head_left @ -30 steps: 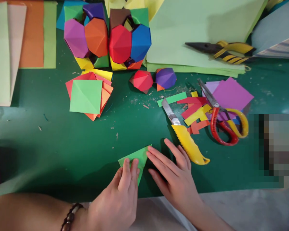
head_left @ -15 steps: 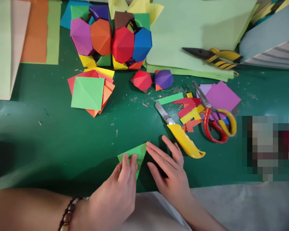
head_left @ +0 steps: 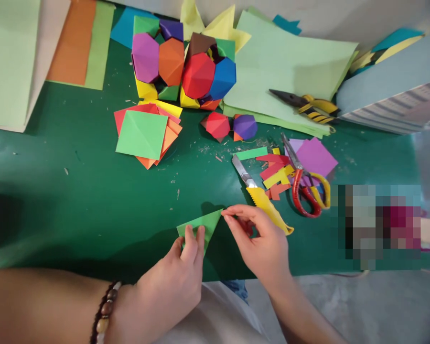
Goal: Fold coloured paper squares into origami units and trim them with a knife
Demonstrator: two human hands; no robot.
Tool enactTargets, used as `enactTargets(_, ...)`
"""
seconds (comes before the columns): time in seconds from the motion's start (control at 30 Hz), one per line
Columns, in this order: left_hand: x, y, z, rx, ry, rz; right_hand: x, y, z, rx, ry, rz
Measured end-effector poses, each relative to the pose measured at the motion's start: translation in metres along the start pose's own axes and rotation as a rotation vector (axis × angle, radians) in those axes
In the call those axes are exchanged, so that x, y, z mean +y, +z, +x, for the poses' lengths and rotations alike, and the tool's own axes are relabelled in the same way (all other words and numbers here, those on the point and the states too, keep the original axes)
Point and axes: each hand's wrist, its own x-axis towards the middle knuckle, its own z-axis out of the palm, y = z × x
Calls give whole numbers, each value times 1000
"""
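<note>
Right hand (head_left: 261,243), no longer spread, pinching the green paper triangle (head_left: 200,228), left hand (head_left: 172,274) pressed on it

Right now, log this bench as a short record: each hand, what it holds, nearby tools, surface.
left hand: holding a green paper triangle
right hand: pinching the triangle's right corner
nearest tool: yellow utility knife, just beyond the right hand
other tools: red-and-yellow scissors, black-and-yellow pliers
surface: green work mat
</note>
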Motion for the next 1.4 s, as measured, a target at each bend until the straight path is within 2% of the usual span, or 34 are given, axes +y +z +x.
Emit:
enactTargets(0.2,0,1,0,-28,1,-42,3,7,-5,52,99,12)
enactTargets(0.3,-1,-2,0,-55,3,-42,5,6,-5,87,93,14)
enactTargets(0.4,-1,-3,2,-55,-13,-50,4,5,0,65,-36,-13)
enactTargets(0.57,-3,-4,3,-63,-40,-54,7,5,10,-62,-378,-142)
enactTargets(0.67,-5,-7,2,-72,-24,-22,12,0,15,-148,-487,-175)
enactTargets(0.83,-6,-10,1,-97,-2,6,18,-7,18,-192,-530,-184)
enactTargets(1.03,-4,-5,0,-113,28,2,19,-7,21,-205,-635,-243)
enactTargets(1.4,-3,-4,1,-110,46,33,19,-9,11,-290,-718,-143)
